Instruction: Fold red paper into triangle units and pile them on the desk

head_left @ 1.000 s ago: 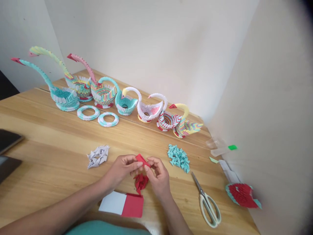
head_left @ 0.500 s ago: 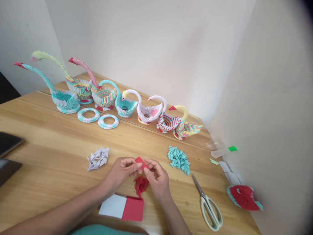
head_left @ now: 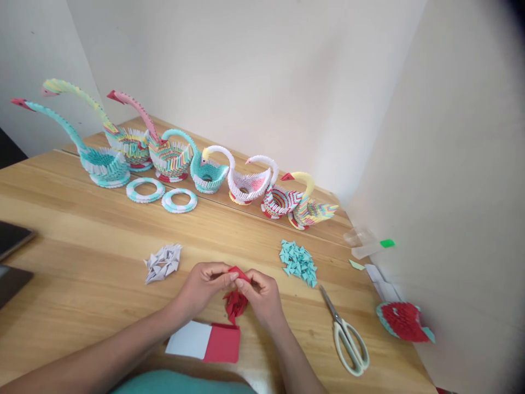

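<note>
A small piece of red paper (head_left: 239,272) is pinched between both hands above the table. My left hand (head_left: 208,282) grips its left side between thumb and fingers. My right hand (head_left: 262,295) holds the right side, thumb pressed on the front. Just below the fingers lies a small pile of folded red paper pieces (head_left: 235,306). Closer to me are a stack of white paper (head_left: 188,339) and a stack of red paper (head_left: 222,345), side by side. Folded white pieces (head_left: 163,262) lie left of my hands, folded teal pieces (head_left: 298,262) to the right.
Scissors (head_left: 346,334) with cream handles lie at the right. Several folded-paper swans (head_left: 209,175) line the back, with two paper rings (head_left: 179,201) before them. A red-and-teal paper model (head_left: 404,322) sits by the right wall. Dark flat objects (head_left: 14,239) are at the left edge.
The right hand's thumb and fingers have closed in toward the left hand, and the red paper now looks more folded over. The whole view has shifted slightly.
</note>
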A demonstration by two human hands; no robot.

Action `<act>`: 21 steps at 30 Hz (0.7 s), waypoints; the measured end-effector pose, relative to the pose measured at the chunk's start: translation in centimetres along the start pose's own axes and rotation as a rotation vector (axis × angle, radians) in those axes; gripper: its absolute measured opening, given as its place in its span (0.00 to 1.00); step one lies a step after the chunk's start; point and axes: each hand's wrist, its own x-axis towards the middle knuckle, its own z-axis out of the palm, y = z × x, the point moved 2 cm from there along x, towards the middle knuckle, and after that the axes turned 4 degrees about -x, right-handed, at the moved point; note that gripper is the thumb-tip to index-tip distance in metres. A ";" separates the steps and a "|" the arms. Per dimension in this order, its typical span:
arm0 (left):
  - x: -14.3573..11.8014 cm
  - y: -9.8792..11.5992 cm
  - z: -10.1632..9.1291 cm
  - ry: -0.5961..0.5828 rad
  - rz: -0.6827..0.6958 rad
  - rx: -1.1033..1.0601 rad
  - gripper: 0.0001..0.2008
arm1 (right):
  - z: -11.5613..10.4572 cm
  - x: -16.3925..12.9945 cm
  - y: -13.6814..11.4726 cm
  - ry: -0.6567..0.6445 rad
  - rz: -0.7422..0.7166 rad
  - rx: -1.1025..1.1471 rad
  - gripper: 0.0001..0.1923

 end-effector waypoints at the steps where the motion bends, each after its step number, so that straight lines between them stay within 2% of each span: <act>1: 0.0 0.0 0.0 0.004 0.004 0.006 0.18 | 0.0 0.0 0.0 0.009 -0.008 -0.016 0.15; 7: 0.0 -0.4 -0.3 0.008 -0.062 -0.039 0.19 | 0.1 -0.1 0.0 -0.005 0.010 0.029 0.13; 10: 0.0 -0.4 -0.4 0.006 -0.087 -0.068 0.19 | 0.2 0.0 0.0 -0.023 0.038 0.063 0.16; 13: -0.2 -0.4 -0.3 0.011 -0.090 -0.095 0.19 | 0.2 0.0 0.0 0.007 0.024 0.004 0.20; 18: -0.1 -0.2 -0.4 0.033 -0.106 -0.182 0.17 | 0.1 -0.3 -0.5 0.063 -0.144 -0.226 0.21; 21: 0.1 0.0 -1.0 0.120 -0.114 -0.261 0.17 | -0.3 -0.3 -0.8 0.051 -0.266 -0.362 0.19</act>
